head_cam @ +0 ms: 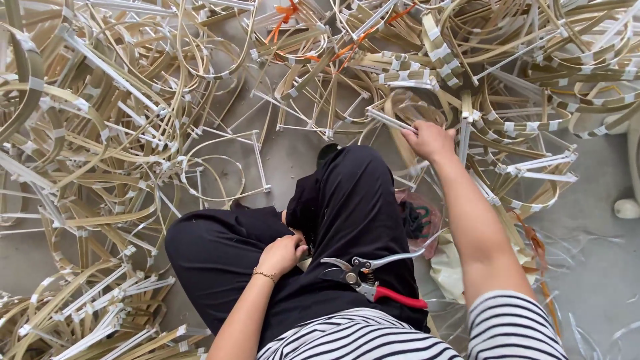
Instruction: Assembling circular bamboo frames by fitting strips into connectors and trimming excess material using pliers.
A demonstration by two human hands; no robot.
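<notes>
My right hand [430,141] reaches forward past my knee and grips a bamboo strip frame piece [390,121] bound with white tape, at the edge of the big pile. My left hand [282,254] rests closed on my black trousers [347,213] between my thighs; whether anything is in it is hidden. Red-handled pruning shears [370,280] lie on my lap, jaws pointing left, untouched by either hand.
Curved bamboo strips and taped frames [120,120] cover the grey floor [293,153] ahead, left and right. Orange ties [287,13] lie at the top. A red bag with dark contents [420,220] sits by my right leg. A white chair leg [628,200] stands far right.
</notes>
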